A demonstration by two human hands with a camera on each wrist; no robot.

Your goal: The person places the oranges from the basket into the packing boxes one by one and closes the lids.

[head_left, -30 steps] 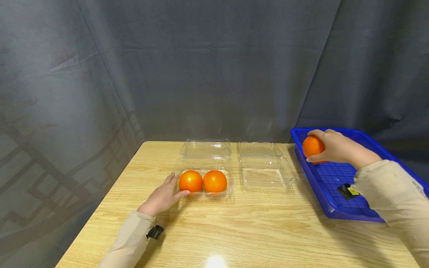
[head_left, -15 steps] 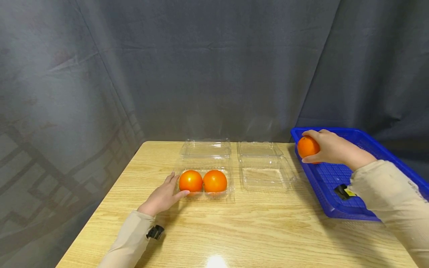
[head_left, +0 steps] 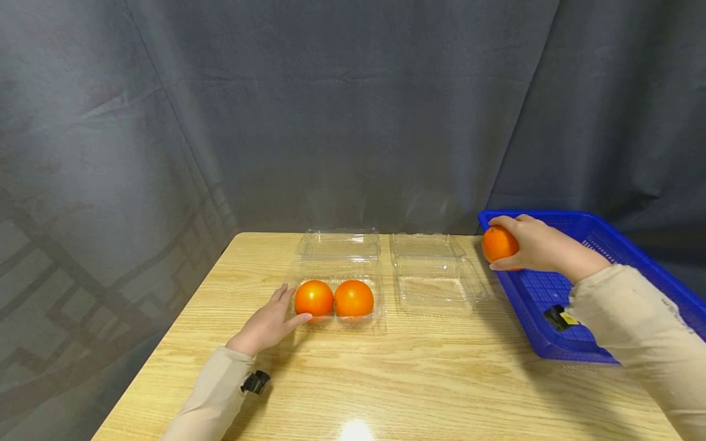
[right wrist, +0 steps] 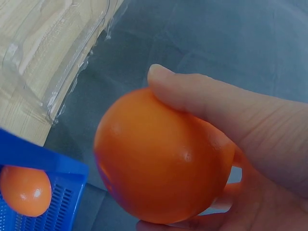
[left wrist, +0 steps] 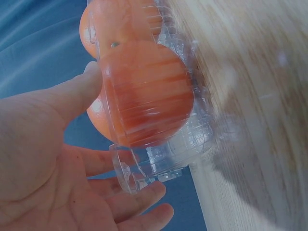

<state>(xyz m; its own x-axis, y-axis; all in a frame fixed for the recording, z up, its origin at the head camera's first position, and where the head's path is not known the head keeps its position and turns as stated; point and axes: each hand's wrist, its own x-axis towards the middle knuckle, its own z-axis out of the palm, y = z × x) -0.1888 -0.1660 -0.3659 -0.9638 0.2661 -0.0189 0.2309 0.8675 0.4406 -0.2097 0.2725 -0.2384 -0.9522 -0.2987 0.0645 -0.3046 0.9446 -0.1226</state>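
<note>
My right hand (head_left: 537, 245) holds an orange (head_left: 499, 244) over the left rim of the blue basket (head_left: 573, 350), thumb on one side and fingers around the other. On the left, my left hand (head_left: 265, 324) lies against the corner of a clear plastic clamshell box (head_left: 339, 245) with its lid folded back. Two oranges, a left one (head_left: 314, 299) and a right one (head_left: 354, 299), sit side by side in its front part. The left wrist view shows the thumb (left wrist: 82, 89) at the box's rim and the other fingers loosely extended by its end.
A second clear clamshell box (head_left: 432, 288), lid back, stands between the first box and the basket. Another orange (right wrist: 25, 191) lies in the basket in the right wrist view. A grey curtain (head_left: 353, 122) hangs behind the wooden table (head_left: 419, 380).
My right hand has moved a little left with the orange, from inside the basket toward its left rim. The left hand and the two boxed oranges have stayed in place.
</note>
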